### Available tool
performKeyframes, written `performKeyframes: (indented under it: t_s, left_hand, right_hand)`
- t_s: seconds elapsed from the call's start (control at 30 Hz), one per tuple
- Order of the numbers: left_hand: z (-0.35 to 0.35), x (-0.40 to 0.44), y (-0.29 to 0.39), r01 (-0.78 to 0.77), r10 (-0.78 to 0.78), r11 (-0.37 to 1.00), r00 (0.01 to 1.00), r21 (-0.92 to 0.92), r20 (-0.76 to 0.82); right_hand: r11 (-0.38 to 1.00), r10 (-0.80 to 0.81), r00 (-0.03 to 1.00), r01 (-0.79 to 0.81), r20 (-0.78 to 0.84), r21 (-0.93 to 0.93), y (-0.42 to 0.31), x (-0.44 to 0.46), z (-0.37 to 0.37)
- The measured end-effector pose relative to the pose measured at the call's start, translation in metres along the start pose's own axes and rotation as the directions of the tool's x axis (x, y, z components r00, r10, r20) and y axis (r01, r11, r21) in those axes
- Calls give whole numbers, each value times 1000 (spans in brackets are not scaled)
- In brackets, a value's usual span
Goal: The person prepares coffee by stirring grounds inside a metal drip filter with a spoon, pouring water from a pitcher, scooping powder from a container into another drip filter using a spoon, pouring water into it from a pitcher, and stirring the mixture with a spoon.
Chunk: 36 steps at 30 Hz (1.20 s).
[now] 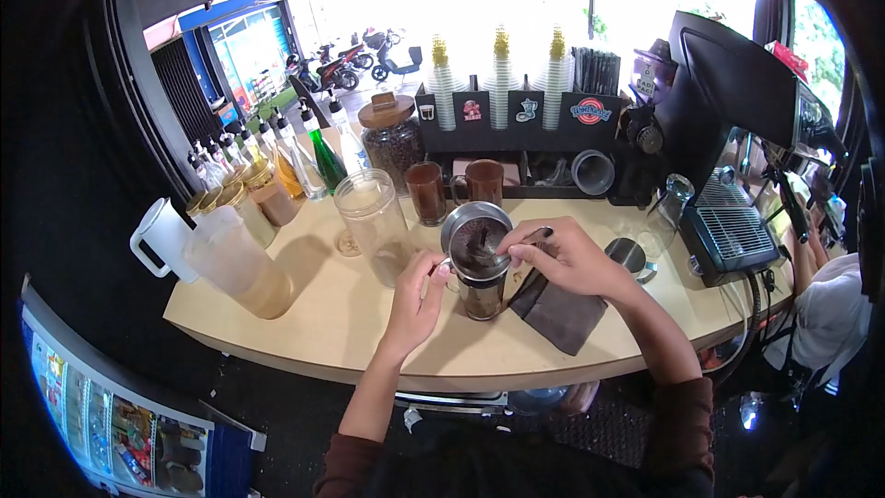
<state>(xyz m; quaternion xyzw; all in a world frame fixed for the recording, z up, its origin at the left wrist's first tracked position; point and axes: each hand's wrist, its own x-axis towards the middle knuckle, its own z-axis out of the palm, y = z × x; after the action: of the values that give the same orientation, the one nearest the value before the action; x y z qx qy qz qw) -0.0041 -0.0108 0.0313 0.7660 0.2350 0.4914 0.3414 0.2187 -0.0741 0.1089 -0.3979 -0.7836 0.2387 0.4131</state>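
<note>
At the counter's middle, a round metal vessel (458, 226) holds dark brown contents. It is over a clear glass (482, 302) with brown contents; I cannot tell whether the two touch. My left hand (417, 302) is closed at the vessel's left side, its thumb and fingers pinching what looks like the handle. From the right, my right hand (573, 258) grips a spoon (535, 236) whose lower end dips into the dark contents. A dark folded cloth (559, 312) lies beneath my right wrist, beside the glass.
Left of the glass stand a clear plastic jar (367, 221) and a pitcher of pale liquid (241, 263). Two brown mugs (426, 194), a lidded jar of beans (393, 143) and cup stacks (502, 92) line the back. A metal cup (627, 256) and an espresso machine (728, 212) are right.
</note>
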Motion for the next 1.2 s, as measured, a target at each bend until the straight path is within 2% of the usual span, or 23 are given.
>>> performKeyframes:
  t_s: [0.13, 0.2, 0.27, 0.33, 0.4, 0.47, 0.5, 0.53, 0.57, 0.6, 0.63, 0.67, 0.73, 0.77, 0.83, 0.93, 1.0, 1.07, 1.13, 1.17, 1.2]
  left_hand:
    - [1, 2, -3, -18, 17, 1000, 1000, -11, -17]
    - [2, 1, -8, -29, 28, 999, 999, -15, -35]
    - [3, 0, -14, -59, 59, 998, 997, 0, -57]
    - [2, 0, -14, -30, 27, 999, 997, -35, -70]
    - [2, 0, -14, 1, -6, 998, 997, -67, -81]
    - [2, 1, -13, 72, -98, 968, 990, -239, -97]
    - [0, 2, -11, 75, -101, 968, 990, -240, -97]
    - [-2, 4, -9, 111, -132, 957, 989, -268, -63]
    - [-4, 5, -7, 147, -162, 944, 986, -295, -29]
    - [-4, 7, -6, 150, -166, 944, 986, -294, -31]
    - [-4, 8, -6, 145, -163, 945, 986, -294, -37]
    - [-3, 10, -5, 140, -159, 945, 986, -294, -43]
    - [-3, 11, -1, 144, -164, 945, 985, -293, -45]
    - [-3, 11, 1, 148, -168, 945, 985, -293, -45]
    - [-4, 11, 7, 186, -205, 934, 978, -304, -32]
    - [-4, 12, 6, 224, -239, 924, 971, -311, -11]
    - [-3, 12, 3, 225, -238, 925, 971, -306, -3]
    - [-1, 12, 0, 139, -154, 953, 988, -268, -32]
    - [-2, 11, 2, 130, -141, 960, 990, -250, -25]
    - [-2, 11, 2, 121, -129, 965, 992, -231, -19]
    - [-2, 9, -1, 120, -129, 965, 991, -233, -20]
  right_hand:
    - [995, 71, 992, -62, -105, 82, -6, -16, -3]
    - [949, 25, 939, 86, -344, 303, -11, -29, -5]
    - [940, 8, 925, 123, -381, 318, -7, -41, -13]
    - [941, 32, 899, 120, -438, 315, -5, -50, -20]
    - [954, 80, 896, 58, -438, 293, 9, -60, -17]
    - [979, 181, 869, -116, -461, 166, 31, -71, -10]
    - [964, 235, 866, -266, -441, -9, 36, -75, -8]
    - [963, 238, 867, -268, -438, -7, 47, -79, -4]
    - [929, 137, 904, -259, -406, -264, 61, -83, 2]
    - [834, 46, 937, -227, -346, -503, 71, -87, 7]
    - [730, 115, 952, -276, -285, -625, 75, -90, 13]
    - [732, 114, 952, -273, -283, -624, 83, -94, 18]
    - [553, 81, 984, -175, -156, -815, 98, -97, 23]
    - [554, 80, 985, -172, -153, -814, 102, -98, 24]
    - [372, 105, 991, -112, -78, -921, 106, -98, 27]
    - [295, 121, 992, -69, -35, -953, 116, -101, 29]
    - [282, 110, 992, -88, -59, -955, 118, -103, 31]
    - [268, 100, 992, -107, -83, -958, 117, -105, 31]
    - [456, 164, 979, -185, -123, -870, 102, -109, 25]
    - [455, 164, 979, -185, -122, -871, 92, -112, 22]
    - [637, 79, 967, -237, -243, -733, 81, -115, 19]
